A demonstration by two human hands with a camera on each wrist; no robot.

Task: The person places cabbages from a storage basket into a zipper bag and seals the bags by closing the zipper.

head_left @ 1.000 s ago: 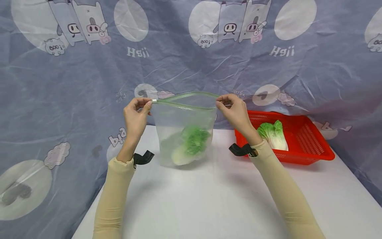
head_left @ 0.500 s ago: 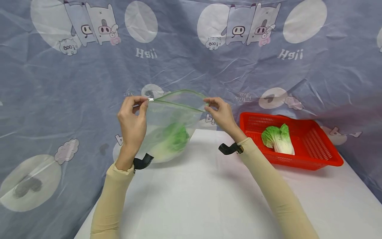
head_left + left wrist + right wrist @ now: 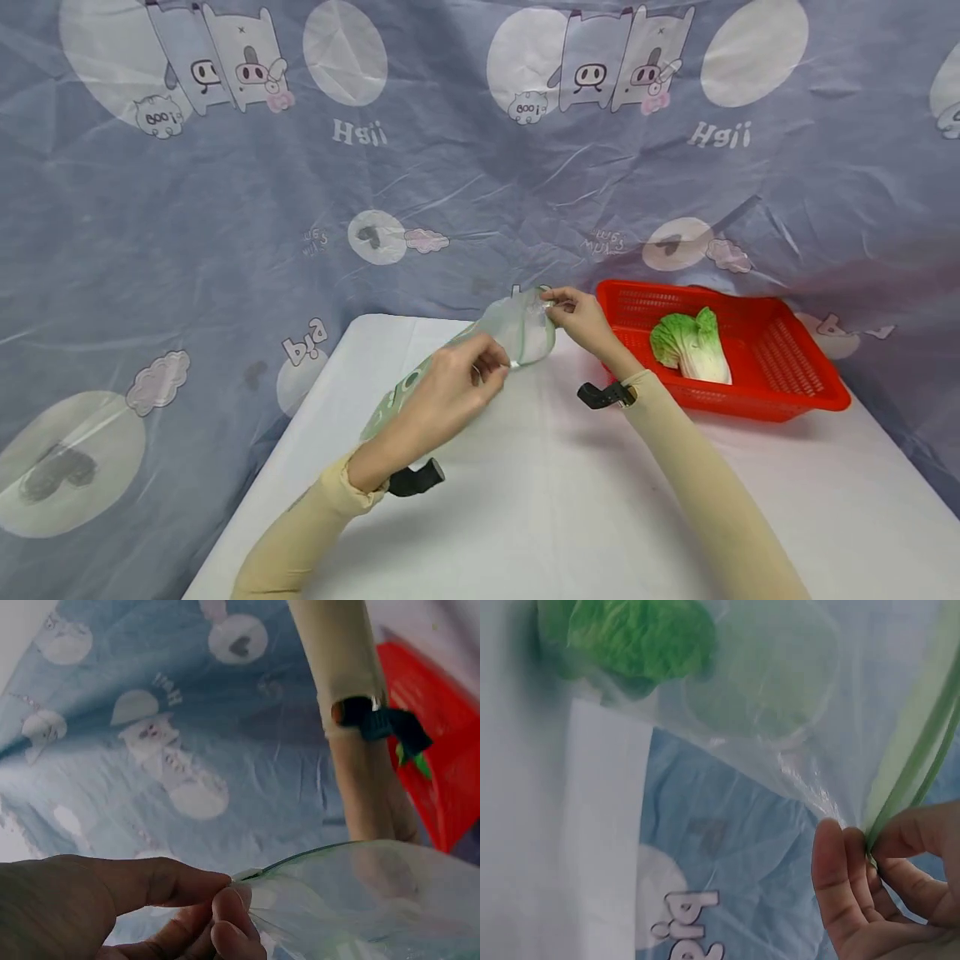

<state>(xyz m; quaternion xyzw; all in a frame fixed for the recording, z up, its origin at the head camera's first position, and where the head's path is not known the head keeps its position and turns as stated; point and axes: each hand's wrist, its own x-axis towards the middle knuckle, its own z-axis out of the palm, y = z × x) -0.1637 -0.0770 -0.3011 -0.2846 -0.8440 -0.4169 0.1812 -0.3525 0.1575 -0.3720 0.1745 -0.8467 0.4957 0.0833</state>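
A translucent zip bag (image 3: 513, 325) with a green-edged mouth hangs tilted between the hands, its mouth turned to the right. My left hand (image 3: 438, 400) pinches the mouth's near end at the white slider (image 3: 247, 875), thumb against index finger. At the far end of the mouth, my right hand (image 3: 585, 321) pinches the bag's corner. Inside the bag is a napa cabbage (image 3: 641, 637), leafy green end showing in the right wrist view. In the head view the left hand and forearm cover much of the bag, so that cabbage is hidden there.
A red perforated plastic basket (image 3: 817, 400) stands on the white table (image 3: 570, 500) at the right, just beyond the right forearm. In it lies another napa cabbage (image 3: 693, 346). A grey-blue printed curtain (image 3: 450, 167) hangs behind the table.
My left hand has swung right and lower with the slider end, and my right hand has moved slightly right and down. The bag has turned from facing me to edge-on.
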